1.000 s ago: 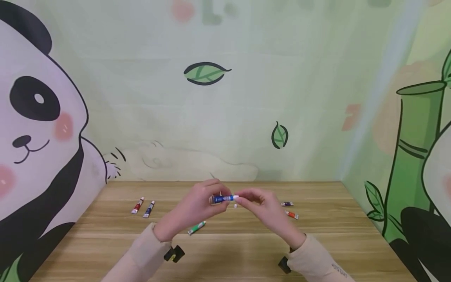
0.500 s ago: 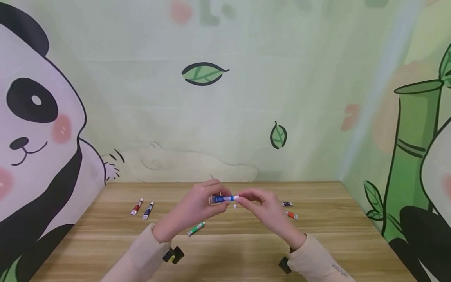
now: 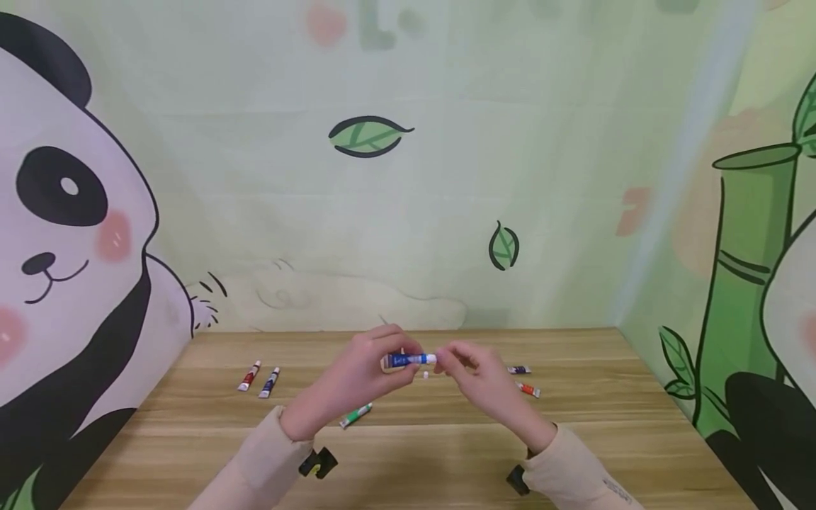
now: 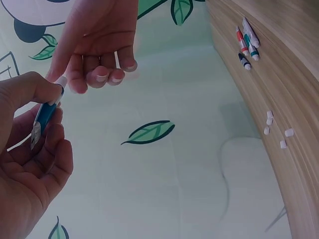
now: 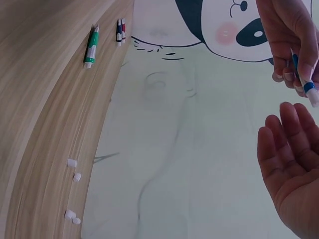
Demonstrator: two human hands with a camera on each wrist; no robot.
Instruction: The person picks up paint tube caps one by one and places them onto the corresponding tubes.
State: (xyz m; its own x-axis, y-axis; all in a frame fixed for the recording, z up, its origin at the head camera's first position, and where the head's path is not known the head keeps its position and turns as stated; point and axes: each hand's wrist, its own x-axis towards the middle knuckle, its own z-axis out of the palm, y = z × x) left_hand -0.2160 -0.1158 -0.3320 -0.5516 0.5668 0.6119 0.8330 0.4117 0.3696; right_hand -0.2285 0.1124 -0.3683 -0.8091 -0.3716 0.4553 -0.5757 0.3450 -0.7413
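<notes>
My left hand (image 3: 370, 365) pinches a small blue paint tube (image 3: 404, 360) above the table, its white tip (image 3: 431, 359) pointing right. In the left wrist view the thumb presses the tube (image 4: 46, 113) near its tip, over curled fingers. My right hand (image 3: 474, 368) is held close by, its thumb and index finger at the end of the white tip. From the right wrist view, the visible fingers of that hand (image 5: 294, 164) are extended and the tip (image 5: 313, 97) shows uncovered; the thumb is out of frame. Whether the right hand still touches the tip is hard to tell.
A green tube (image 3: 355, 416), a red tube (image 3: 249, 376) and a dark blue tube (image 3: 269, 382) lie on the left of the wooden table (image 3: 408, 460). Rightward lie an orange tube (image 3: 528, 389) and a purple tube (image 3: 519, 370). Several small white caps (image 4: 283, 144) sit near the back wall.
The right fingertips have slid slightly right, away from the tube, so more of the white tip shows. The left hand keeps its hold, almost unmoved.
</notes>
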